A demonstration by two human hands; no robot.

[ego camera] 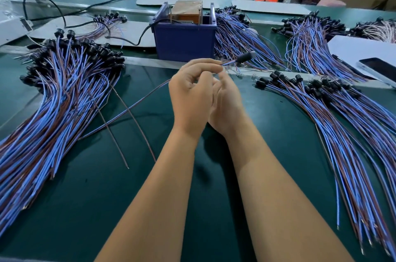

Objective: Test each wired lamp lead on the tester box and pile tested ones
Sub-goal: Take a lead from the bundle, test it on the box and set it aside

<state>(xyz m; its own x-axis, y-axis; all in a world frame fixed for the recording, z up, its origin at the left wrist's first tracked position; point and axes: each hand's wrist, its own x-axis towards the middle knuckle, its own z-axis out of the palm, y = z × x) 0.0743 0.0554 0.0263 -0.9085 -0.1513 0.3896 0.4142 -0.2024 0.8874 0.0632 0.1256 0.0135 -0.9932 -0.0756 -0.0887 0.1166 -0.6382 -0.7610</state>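
While no legible labels: hands [205, 92] w/ lead [237, 60]

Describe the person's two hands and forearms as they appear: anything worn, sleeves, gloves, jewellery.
Both hands are bare: no gloves on the left hand or the right hand. No ring shows on the fingers in view, and neither wrist carries a watch or band. Both forearms are uncovered down to the bottom edge of the picture, so no sleeve shows. No tape, cables or markings appear on either arm.
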